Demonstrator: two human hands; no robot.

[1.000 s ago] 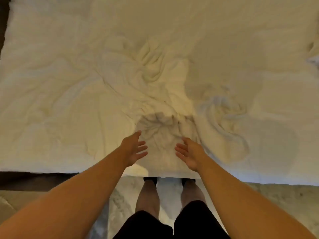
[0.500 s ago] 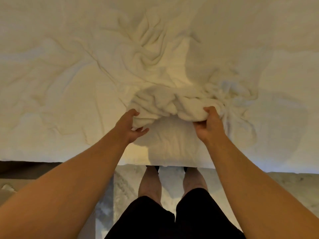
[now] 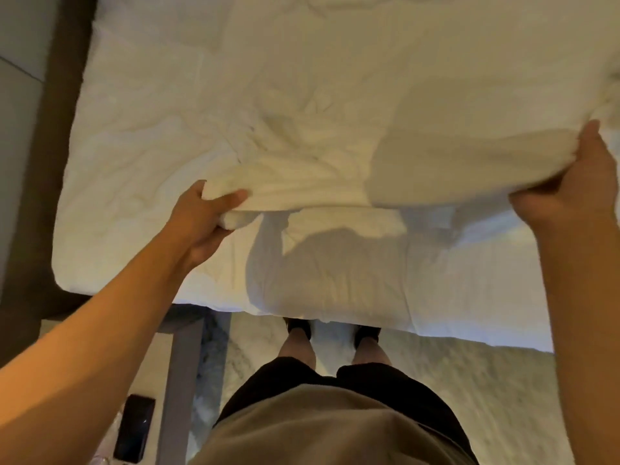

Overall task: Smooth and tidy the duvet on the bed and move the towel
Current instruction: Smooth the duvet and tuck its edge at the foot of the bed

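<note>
A white, crumpled duvet (image 3: 302,105) covers the bed. Its near edge is lifted off the white sheet (image 3: 335,276) below. My left hand (image 3: 204,219) is shut on the bunched duvet edge at centre left. My right hand (image 3: 573,182) is shut on the same edge at the far right, held higher. The stretch of duvet between my hands hangs taut and casts a shadow on the sheet. I cannot tell a towel apart from the white bedding.
I stand at the bed's edge, feet (image 3: 332,330) on a pale carpet (image 3: 469,380). A dark bed frame (image 3: 50,162) runs along the left. A grey side table (image 3: 161,380) with a black phone (image 3: 134,427) is at lower left.
My open hands closed on the duvet's near edge, then lifted it and spread wide apart; the right hand went far right and up. My view shifted back and left.
</note>
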